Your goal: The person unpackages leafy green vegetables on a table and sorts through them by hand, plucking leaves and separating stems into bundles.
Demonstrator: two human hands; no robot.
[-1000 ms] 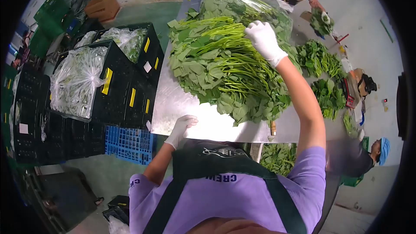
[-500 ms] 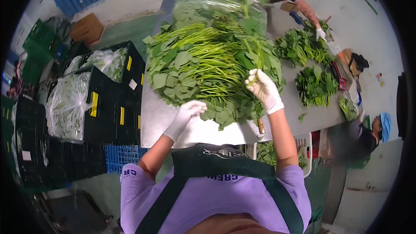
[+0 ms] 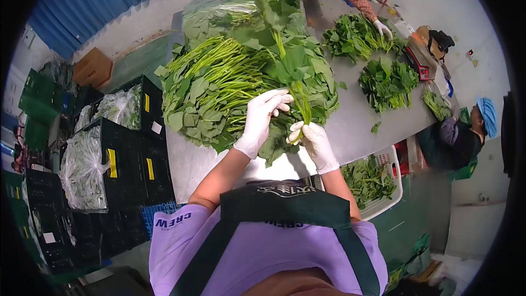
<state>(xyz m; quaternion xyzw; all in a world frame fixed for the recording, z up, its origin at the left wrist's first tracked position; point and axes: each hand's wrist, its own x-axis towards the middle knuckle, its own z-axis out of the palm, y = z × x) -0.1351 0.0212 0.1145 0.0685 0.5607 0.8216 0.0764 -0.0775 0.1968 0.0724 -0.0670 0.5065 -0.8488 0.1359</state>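
My right hand (image 3: 313, 141), in a white glove, is closed on the lower stems of a bunch of leafy greens (image 3: 301, 101) near the table's front edge. The bunch stands up from my fist, its leaves spreading above the stems. Just left of it is my gloved left hand (image 3: 262, 118), fingers stretched toward the stems and loosely bent; whether they touch is unclear. Behind both hands lies a large heap of leafy greens (image 3: 213, 77), long green stems in the middle and leaves around them. A clear plastic sheet (image 3: 213, 8) lies along its far side.
The metal table (image 3: 350, 126) bears smaller bundles of greens (image 3: 388, 82) on the right, beside a red scale (image 3: 419, 66). A white basket (image 3: 395, 186) with greens stands below. Dark crates (image 3: 129, 164) with bagged greens are at left. Two people work across and at right.
My right hand has come down and nearer to me with the greens. My left hand has moved up and right, next to the stems. The whole view has shifted slightly.
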